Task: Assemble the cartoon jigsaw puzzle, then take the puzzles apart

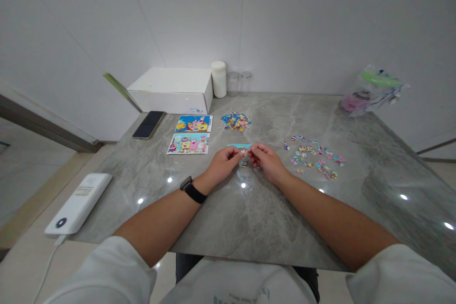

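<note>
My left hand (228,161), with a black watch (192,190) at its wrist, is closed in a pinch at the middle of the table. Opposite it, my right hand (265,159) is pinched too, its fingertips almost meeting the left ones. Whatever lies between the fingertips is too small and covered to name. Beneath both hands is a partly joined jigsaw puzzle (234,146) with a light blue upper edge; the hands hide most of it. Loose jigsaw pieces (306,152) are spread right of my right hand. A denser pile of blue and yellow pieces (236,121) lies beyond the hands.
Two cartoon picture cards (188,144) (193,123) lie left of the pile. Behind are a white box (171,90), a white bottle (219,79) and two glasses (245,83). A phone (148,125) and a cabled white power bank (80,204) lie left; a plastic bag (372,92) stands right.
</note>
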A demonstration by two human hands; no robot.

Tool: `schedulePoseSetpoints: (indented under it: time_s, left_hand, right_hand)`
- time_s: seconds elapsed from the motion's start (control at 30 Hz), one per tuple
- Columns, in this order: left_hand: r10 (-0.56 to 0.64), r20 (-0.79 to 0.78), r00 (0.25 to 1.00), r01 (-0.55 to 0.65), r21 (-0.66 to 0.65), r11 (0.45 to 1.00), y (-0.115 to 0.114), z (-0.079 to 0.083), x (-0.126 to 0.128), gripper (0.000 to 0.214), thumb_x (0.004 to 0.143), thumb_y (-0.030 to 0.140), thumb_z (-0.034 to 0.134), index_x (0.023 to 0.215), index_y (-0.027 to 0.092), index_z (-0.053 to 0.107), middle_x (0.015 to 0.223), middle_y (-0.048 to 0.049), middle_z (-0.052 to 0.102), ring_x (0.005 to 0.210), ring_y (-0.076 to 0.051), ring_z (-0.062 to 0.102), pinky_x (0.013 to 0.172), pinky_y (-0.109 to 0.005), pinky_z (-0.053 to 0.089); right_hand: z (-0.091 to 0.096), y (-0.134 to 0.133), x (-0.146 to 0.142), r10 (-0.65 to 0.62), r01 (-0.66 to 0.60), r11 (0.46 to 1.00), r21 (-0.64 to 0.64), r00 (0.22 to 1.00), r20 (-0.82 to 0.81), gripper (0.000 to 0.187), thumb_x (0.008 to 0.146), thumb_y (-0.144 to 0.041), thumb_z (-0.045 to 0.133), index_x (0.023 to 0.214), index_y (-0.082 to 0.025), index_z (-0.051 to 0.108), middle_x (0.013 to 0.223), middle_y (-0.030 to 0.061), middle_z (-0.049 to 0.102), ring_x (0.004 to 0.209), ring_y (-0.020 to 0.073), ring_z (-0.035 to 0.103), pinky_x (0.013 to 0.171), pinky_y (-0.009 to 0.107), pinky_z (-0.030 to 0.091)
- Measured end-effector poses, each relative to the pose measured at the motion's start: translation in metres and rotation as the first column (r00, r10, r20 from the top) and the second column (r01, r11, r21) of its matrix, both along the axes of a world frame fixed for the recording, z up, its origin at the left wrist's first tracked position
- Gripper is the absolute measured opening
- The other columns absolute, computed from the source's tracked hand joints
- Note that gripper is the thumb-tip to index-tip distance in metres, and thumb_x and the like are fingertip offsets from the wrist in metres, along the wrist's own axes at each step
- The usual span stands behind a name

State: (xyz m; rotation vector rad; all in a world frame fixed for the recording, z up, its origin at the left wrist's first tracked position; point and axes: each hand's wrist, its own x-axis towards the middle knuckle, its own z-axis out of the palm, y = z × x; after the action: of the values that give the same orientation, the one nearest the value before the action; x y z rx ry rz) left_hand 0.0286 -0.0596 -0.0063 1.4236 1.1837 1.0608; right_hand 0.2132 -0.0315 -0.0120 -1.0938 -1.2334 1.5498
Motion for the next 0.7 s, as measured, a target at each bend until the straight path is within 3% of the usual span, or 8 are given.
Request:
schedulePoseSetpoints:
  time_s: [0.1,0.23,0.43,0.6,0.7]
  left_hand:
    - [0.025,0.019,1.0,-0.025,-0.029,0.999,-0.001,0.002,0.0,0.037,0.089,0.054,0.067,0.081,0.018,0.062,0.068,0.0039,0.053,0.065,-0.012,0.045,0.063,-0.026,0.037]
    - [0.021,0.016,1.0,-0.021,-0.025,0.999,-0.001,0.005,0.0,0.037,0.089,0.053,0.067,0.08,0.018,0.063,0.069,0.0033,0.054,0.066,-0.012,0.046,0.065,-0.026,0.038]
    - [0.02,-0.03,0.999,-0.021,-0.005,1.0,0.001,0.001,-0.001,0.039,0.088,0.055,0.067,0.079,0.018,0.064,0.069,0.0029,0.055,0.065,-0.013,0.048,0.065,-0.026,0.039]
    - [0.033,-0.048,0.998,-0.034,-0.018,0.999,0.001,0.0,-0.003,0.038,0.093,0.055,0.061,0.087,0.018,0.068,0.064,0.0041,0.052,0.061,-0.013,0.046,0.06,-0.026,0.036]
    - [0.027,-0.058,0.998,-0.027,-0.003,1.0,0.0,0.001,-0.003,0.037,0.093,0.054,0.06,0.087,0.018,0.069,0.063,0.0044,0.05,0.061,-0.013,0.046,0.061,-0.026,0.036]
  right_hand:
    - [-0.001,-0.003,0.001,-0.038,0.004,0.974,0.227,0.989,0.146,0.031,0.081,-0.049,0.075,0.098,-0.024,0.068,0.088,0.0016,0.066,0.071,0.0156,0.057,0.058,0.027,0.046]
    - [-0.001,-0.008,0.004,-0.111,-0.098,0.85,0.517,0.927,0.359,0.023,0.084,-0.035,0.074,0.104,-0.026,0.069,0.106,0.0058,0.066,0.083,0.0184,0.063,0.066,0.031,0.052]
    - [0.007,-0.007,0.006,-0.185,-0.1,0.812,0.575,0.89,0.417,0.016,0.093,-0.039,0.067,0.101,-0.026,0.07,0.103,0.007,0.067,0.083,0.0195,0.063,0.069,0.033,0.053]
    - [0.042,0.01,0.035,-0.358,0.061,0.762,0.645,0.869,0.342,0.022,0.094,-0.045,0.069,0.1,-0.025,0.072,0.096,0.0058,0.069,0.08,0.0187,0.062,0.072,0.034,0.05]
    - [0.06,0.016,0.063,-0.369,0.077,0.77,0.633,0.863,0.344,0.026,0.093,-0.047,0.07,0.106,-0.025,0.073,0.092,0.0043,0.071,0.077,0.0179,0.061,0.073,0.034,0.049]
